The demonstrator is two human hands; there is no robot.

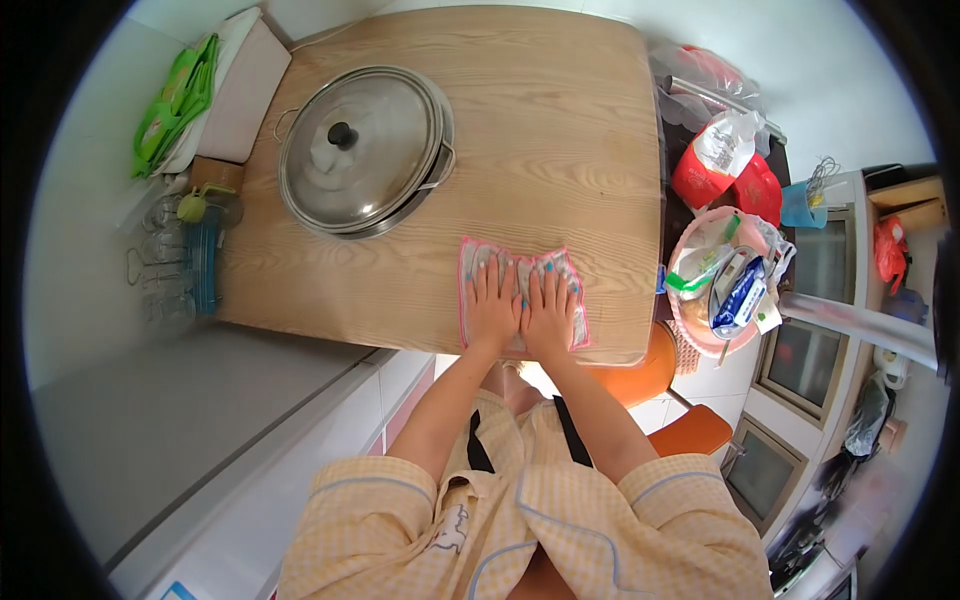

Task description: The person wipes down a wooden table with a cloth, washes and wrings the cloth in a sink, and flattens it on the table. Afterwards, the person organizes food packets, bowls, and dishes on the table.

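Observation:
A pink-edged cleaning cloth lies spread on the wooden table, close to its front edge. Flat on the cloth's left half rests my left hand, fingers stretched forward. My right hand presses on the right half beside it, fingers also extended, and the two thumbs nearly meet. Parts of the cloth are covered by both hands. Neither hand grips anything. Farther back on the left stands a large steel pot with a lid and a black knob, apart from the cloth.
Glass mugs and a white box line the table's left side. At the right are a pink basket of packages and a red-and-white bag. An orange chair sits by the front right corner.

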